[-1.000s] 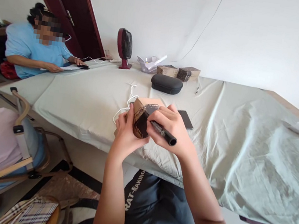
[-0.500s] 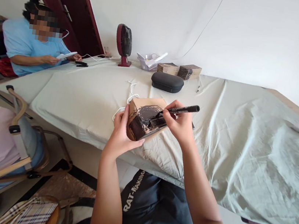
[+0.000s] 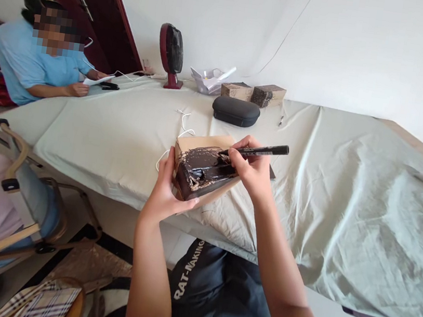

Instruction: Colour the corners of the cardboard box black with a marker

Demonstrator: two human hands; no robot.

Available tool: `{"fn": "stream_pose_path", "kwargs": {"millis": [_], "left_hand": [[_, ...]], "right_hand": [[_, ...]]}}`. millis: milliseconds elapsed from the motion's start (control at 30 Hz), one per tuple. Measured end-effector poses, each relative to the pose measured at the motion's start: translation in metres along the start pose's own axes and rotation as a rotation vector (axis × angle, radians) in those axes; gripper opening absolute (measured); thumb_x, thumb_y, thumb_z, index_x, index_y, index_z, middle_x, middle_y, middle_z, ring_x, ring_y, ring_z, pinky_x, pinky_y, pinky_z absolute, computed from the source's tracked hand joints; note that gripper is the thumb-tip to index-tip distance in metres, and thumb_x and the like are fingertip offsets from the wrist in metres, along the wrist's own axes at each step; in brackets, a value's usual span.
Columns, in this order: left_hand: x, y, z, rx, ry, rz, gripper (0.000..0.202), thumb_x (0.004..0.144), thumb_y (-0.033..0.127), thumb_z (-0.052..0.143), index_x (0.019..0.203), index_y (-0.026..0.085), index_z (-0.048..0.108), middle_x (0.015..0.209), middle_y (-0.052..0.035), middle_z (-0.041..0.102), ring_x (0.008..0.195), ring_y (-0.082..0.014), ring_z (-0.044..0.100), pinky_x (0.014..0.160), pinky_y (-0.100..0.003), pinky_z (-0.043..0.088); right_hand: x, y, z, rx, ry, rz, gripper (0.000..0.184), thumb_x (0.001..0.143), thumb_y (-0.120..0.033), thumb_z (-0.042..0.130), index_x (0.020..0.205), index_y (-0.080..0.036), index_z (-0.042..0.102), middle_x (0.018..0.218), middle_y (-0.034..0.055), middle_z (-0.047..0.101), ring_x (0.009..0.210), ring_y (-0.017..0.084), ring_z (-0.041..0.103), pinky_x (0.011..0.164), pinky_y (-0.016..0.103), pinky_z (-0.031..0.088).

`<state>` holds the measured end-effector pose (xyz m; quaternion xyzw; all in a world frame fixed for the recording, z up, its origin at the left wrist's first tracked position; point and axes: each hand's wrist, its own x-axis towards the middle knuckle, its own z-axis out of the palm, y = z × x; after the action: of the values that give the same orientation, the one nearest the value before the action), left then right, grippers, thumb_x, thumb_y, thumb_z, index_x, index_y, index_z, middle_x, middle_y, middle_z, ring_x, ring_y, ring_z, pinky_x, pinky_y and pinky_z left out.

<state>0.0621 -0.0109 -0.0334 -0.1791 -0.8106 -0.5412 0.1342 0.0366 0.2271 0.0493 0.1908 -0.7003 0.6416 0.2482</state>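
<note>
A small cardboard box [image 3: 202,163] lies near the table's front edge, its brown faces largely scribbled over in black. My left hand [image 3: 168,189] grips its left end, thumb along the front and fingers on the far side. In my right hand [image 3: 252,167] is a black marker [image 3: 270,150], pinched between thumb and fingers. The marker slants, with its tip at the blackened top face and its back end pointing right. A flat dark thing [image 3: 271,172] shows partly from behind my right hand; what it is I cannot tell.
Beyond the box sit a black hard case [image 3: 236,111], two further part-blackened boxes [image 3: 270,94], a clear basket [image 3: 208,83] and a fan [image 3: 171,55]. A white cord [image 3: 183,121] lies behind the box. At left, a person [image 3: 36,60] holds paper; a chair [image 3: 31,180] stands nearer.
My left hand and the box have shifted slightly left, and the box has turned a little. The marker lies flatter over the top face. The person's paper has come down lower.
</note>
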Motion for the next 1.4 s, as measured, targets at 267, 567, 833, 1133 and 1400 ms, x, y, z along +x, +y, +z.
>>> {"fn": "stream_pose_path", "kwargs": {"millis": [267,567,833,1133,1400], "left_hand": [[0.003,-0.014,-0.002,-0.038,-0.017,0.005,0.144,0.064,0.049,0.095,0.173,0.038,0.002,0.161,-0.0157,0.03,0.156,-0.0402,0.036,0.125,-0.057,0.04],[0.003,-0.019,-0.003,-0.013,-0.022,0.034,0.143,0.065,0.048,0.095,0.173,0.039,0.001,0.16,-0.0144,0.03,0.158,-0.0402,0.033,0.128,-0.057,0.035],[0.004,-0.016,0.0,-0.027,0.004,-0.015,0.145,0.064,0.053,0.096,0.173,0.039,0.002,0.161,-0.0161,0.03,0.156,-0.0413,0.035,0.123,-0.057,0.042],[0.008,-0.016,0.009,-0.108,0.044,-0.101,0.141,0.067,0.055,0.095,0.173,0.036,0.003,0.169,-0.0169,0.029,0.16,-0.0402,0.033,0.125,-0.055,0.041],[0.012,-0.013,0.021,-0.104,0.102,-0.139,0.145,0.064,0.056,0.093,0.174,0.034,0.001,0.158,-0.0186,0.034,0.149,-0.0418,0.047,0.12,-0.058,0.046]], "right_hand": [[0.0,0.005,-0.003,0.0,0.033,0.013,0.015,0.077,-0.023,0.062,0.066,-0.023,0.051,0.059,-0.0056,0.048,0.057,0.011,0.039,0.056,0.027,0.035],[-0.007,0.001,-0.003,0.095,0.028,0.057,0.017,0.073,-0.022,0.06,0.06,-0.024,0.049,0.054,-0.0059,0.042,0.053,0.011,0.033,0.052,0.028,0.029],[-0.038,0.007,0.001,0.064,0.137,-0.077,0.018,0.082,-0.025,0.062,0.069,-0.025,0.048,0.061,-0.0039,0.043,0.056,0.014,0.039,0.055,0.031,0.033],[-0.063,0.016,0.03,-0.282,0.24,-0.47,0.015,0.093,-0.017,0.061,0.084,-0.027,0.054,0.068,-0.0015,0.059,0.059,0.017,0.053,0.061,0.034,0.044],[-0.09,0.028,0.068,-0.234,0.181,-0.481,0.014,0.092,-0.016,0.061,0.088,-0.027,0.053,0.069,-0.0018,0.06,0.059,0.017,0.055,0.062,0.032,0.046]]}}
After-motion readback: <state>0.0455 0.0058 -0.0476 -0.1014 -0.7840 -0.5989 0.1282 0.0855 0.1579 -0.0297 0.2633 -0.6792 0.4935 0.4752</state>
